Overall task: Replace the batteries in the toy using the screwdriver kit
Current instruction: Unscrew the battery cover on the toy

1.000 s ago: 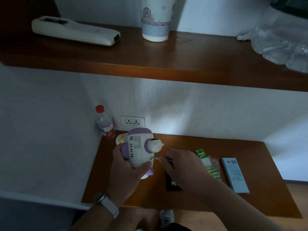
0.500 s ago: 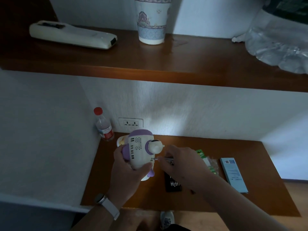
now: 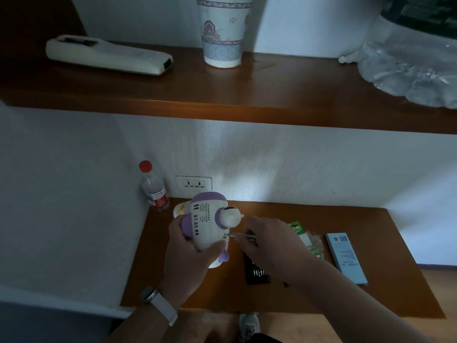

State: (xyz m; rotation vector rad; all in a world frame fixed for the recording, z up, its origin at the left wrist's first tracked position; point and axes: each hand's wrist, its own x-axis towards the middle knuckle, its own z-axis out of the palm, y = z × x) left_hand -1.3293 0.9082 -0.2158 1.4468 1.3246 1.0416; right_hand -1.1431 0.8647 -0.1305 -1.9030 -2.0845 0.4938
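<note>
A white and purple toy (image 3: 206,220) is held upright above the low wooden table (image 3: 321,219), its vented back facing me, gripped from below by my left hand (image 3: 188,253). My right hand (image 3: 269,243) pinches a thin screwdriver (image 3: 241,235) whose tip touches the toy's lower right side. Under my right hand lies the black screwdriver kit tray (image 3: 257,273), partly hidden. A pack of green batteries (image 3: 309,242) lies to the right of my hand.
A light blue box (image 3: 346,258) lies at the table's right. A red-capped bottle (image 3: 154,188) stands in the back left corner beside a wall socket (image 3: 194,184). The shelf above carries a remote (image 3: 106,54), a paper cup (image 3: 222,33) and a plastic bag (image 3: 408,68).
The toy and both hands have held nearly the same pose; my right hand stays at the screwdriver with only slight shifts. The view has tilted a little.
</note>
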